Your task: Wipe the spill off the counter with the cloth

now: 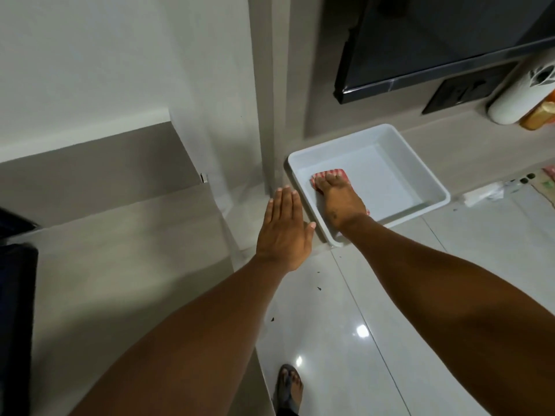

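A red-and-white striped cloth (342, 173) lies inside a white rectangular tray (428, 171). My right hand (339, 202) lies flat on the cloth with fingers stretched out, covering most of it. My left hand (283, 232) is open with fingers together and palm down. It hovers over the corner of the beige counter (135, 250), just left of the tray. I cannot make out a spill on the counter. A few dark specks (318, 288) lie on the glossy tiles below the tray.
A dark flat panel (435, 40) hangs above the tray. A white bottle (516, 94), an orange bottle (537, 115) and a black socket plate (462, 91) stand at the back right. Small packets (540, 184) lie at the right edge. My sandalled foot (289, 385) shows below.
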`<state>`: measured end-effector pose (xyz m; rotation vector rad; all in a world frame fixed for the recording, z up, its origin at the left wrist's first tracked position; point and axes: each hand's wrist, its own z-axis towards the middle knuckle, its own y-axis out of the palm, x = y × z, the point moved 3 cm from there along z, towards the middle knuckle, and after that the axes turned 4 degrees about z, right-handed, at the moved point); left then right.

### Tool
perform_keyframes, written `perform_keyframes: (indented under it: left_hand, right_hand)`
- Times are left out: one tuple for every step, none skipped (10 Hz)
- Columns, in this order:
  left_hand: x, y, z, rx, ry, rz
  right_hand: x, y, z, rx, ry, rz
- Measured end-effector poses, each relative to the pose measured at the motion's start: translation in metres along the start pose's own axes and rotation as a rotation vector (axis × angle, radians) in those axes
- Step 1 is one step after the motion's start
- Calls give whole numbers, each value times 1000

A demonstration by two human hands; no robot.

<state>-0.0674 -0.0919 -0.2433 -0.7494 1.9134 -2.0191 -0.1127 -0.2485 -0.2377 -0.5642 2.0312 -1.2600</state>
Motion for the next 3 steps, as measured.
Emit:
perform_keyframes:
  left_hand:
    - [-8, -11, -3, -12, -1, -1]
    - [-30, -39, -8, 32, -22, 17]
    - [-55, -84, -20, 97, -28, 78]
  right_hand:
    - [-6, -3, -6, 52, -19, -54]
    - [-31, -27, -22, 301, -61, -31]
    - [-72, -54, -46, 453, -197, -22]
